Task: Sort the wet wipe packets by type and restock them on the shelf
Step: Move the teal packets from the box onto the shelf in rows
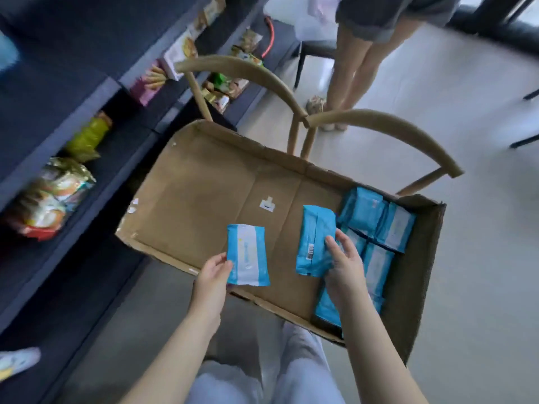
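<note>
My left hand (214,271) pinches the lower left edge of a blue and white wet wipe packet (248,255), label side up, over the near edge of the cardboard box (204,182). My right hand (344,266) holds a second blue packet (313,240) with its barcode side up, just left of the packets in the box. Several more blue packets (376,223) lie packed at the right end of the box. The dark shelf (73,91) runs along the left.
The box rests on two wooden chairs with curved backs (256,74). Snack bags (49,202) and biscuit boxes (178,53) fill the shelf levels. Another person's legs (350,68) stand on the pale floor beyond the chairs. A dark chair (315,51) stands behind them.
</note>
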### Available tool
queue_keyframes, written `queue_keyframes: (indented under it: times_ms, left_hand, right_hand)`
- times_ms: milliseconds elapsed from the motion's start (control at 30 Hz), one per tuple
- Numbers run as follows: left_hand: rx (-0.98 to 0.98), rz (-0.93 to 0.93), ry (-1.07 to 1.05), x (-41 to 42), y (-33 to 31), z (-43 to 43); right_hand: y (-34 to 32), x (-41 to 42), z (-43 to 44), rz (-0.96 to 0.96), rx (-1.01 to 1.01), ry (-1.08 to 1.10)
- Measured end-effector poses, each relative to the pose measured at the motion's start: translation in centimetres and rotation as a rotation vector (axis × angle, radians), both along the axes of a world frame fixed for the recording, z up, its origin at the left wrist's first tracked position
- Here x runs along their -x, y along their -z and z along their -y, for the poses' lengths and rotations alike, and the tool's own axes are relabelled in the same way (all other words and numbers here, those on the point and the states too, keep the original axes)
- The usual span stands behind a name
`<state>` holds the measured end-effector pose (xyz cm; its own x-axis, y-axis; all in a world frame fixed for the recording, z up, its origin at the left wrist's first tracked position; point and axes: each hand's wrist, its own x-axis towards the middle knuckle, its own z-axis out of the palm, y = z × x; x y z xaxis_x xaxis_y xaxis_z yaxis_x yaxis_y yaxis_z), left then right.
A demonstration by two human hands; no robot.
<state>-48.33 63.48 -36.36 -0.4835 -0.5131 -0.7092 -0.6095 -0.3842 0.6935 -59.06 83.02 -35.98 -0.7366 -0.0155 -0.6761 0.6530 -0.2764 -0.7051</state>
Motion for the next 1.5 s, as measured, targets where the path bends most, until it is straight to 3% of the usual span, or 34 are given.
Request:
queue_keyframes:
  times_ms: [167, 533, 733, 900, 1100, 1500]
  left_hand:
    - [0.062, -0.183, -0.183, -10.4, -9.8, 10.0]
    - [0.187, -0.517, -0.651, -24.7, -24.7, 24.4]
    - [0.247, -0.661, -0.8, -27.7, -30.4, 31.6]
    - [0.254, -0.751, -0.893, -28.2, -34.3, 37.6]
    - [0.267, -0.819, -1.01, -28.4, -36.4, 42.8]
    - [0.325, -0.656, -1.127, -36.0, -33.1, 53.3]
  right_hand:
    - [-7.6, -7.2, 12.6, -0.009, 0.247, -0.264]
    - [-23.5, -17.2, 34.0, -0.196, 0.312, -1.036]
    - [-28.8, -17.1, 43.3, -0.019, 0.727, -1.196]
    - [-32.6, -15.8, 51.6, 0.028, 0.898, -1.377]
    - [-34.8, -15.5, 60.7, 0.021, 0.793, -1.448]
    - [-32.6, -21.4, 73.4, -0.409, 0.361, -1.716]
